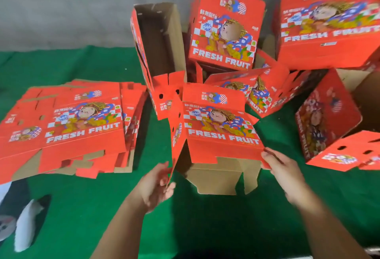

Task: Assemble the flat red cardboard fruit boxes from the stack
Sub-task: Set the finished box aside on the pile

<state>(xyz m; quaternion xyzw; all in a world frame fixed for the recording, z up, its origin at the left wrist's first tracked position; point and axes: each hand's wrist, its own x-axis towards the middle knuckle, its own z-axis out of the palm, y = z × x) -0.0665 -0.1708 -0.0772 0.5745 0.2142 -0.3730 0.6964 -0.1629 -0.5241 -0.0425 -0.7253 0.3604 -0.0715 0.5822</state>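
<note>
Red printed cardboard fruit box (218,127), half opened, sits on the green cloth table (205,228) in the middle. The left hand (156,184) pinches its thin side flap at the bottom edge. The right hand (283,174) grips the near right corner. It looks light and bendy, so hold it by the folds. The flat stack of red boxes (67,127) lies to the left. Finished red boxes (226,28) crowd close behind, leaving little room.

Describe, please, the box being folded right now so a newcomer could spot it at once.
On the green table, right of the flat stack, one red box sits nearest the person. Unlike the finished boxes behind, its brown bottom flaps hang open, and the left hand and right hand grip it.
</note>
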